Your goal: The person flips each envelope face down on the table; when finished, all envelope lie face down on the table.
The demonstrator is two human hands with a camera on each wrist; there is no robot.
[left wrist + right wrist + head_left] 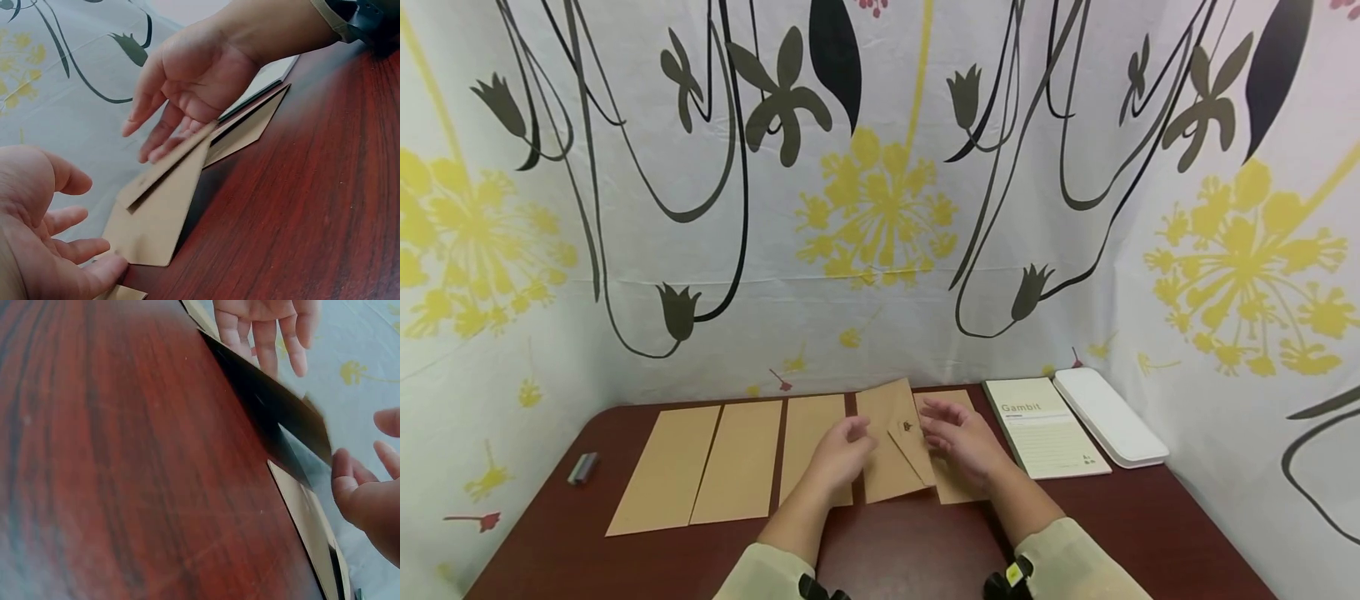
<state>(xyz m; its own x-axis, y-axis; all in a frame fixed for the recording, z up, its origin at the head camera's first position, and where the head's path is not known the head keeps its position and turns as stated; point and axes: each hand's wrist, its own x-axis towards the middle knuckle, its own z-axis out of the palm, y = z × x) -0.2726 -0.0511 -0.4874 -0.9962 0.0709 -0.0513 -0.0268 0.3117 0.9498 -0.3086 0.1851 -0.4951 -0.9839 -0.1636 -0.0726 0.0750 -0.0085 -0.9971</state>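
A brown paper envelope [880, 454] with a pointed flap and a small dark mark is raised and tilted between my two hands, partly over the envelope at its right. My left hand [842, 454] is at its left side, fingers loosely spread. At its other side my right hand [962, 437] has a thumb and finger on the edge. In the left wrist view, the left hand [56, 231] has a fingertip near the corner of the envelope [150, 231]; the right hand [200, 75] is above. The right wrist view shows the right hand [375, 494] pinching the edge, beside the envelope's dark underside [269, 394].
Three more brown envelopes [662, 471] lie in a row at the left of the dark red table [902, 550]. Small grey objects [582, 468] sit further left. At the right are a "Gambit" notepad [1048, 429] and a white case [1108, 417]. A patterned cloth hangs behind.
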